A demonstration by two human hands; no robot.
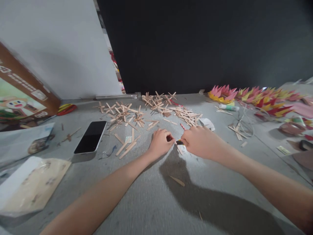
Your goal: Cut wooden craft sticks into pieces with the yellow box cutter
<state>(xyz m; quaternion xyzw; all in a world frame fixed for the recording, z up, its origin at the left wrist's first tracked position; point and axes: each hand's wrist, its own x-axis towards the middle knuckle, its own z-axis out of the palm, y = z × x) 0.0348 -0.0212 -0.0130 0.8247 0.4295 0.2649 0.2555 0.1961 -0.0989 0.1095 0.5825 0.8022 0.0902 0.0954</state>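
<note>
Close together near the middle of the grey table [146, 199] are both hands. My left hand [161, 142] pinches one end of a small wooden stick [179, 149], thumb and forefinger pressed together. My right hand [199, 141] is closed round a tool with a dark tip [180, 142]; most of the tool is hidden in the fist. The tip touches or nearly touches the stick. A broken stick piece [177, 180] lies on the table below the hands.
Piles of wooden sticks [123, 114] lie beyond the hands. A phone [91, 137] and a packet [36, 184] are at left. Pink and yellow paper crowns [223, 93], a glue stick [229, 107] and a white cable [241, 120] are at right. A black panel [195, 42] stands behind.
</note>
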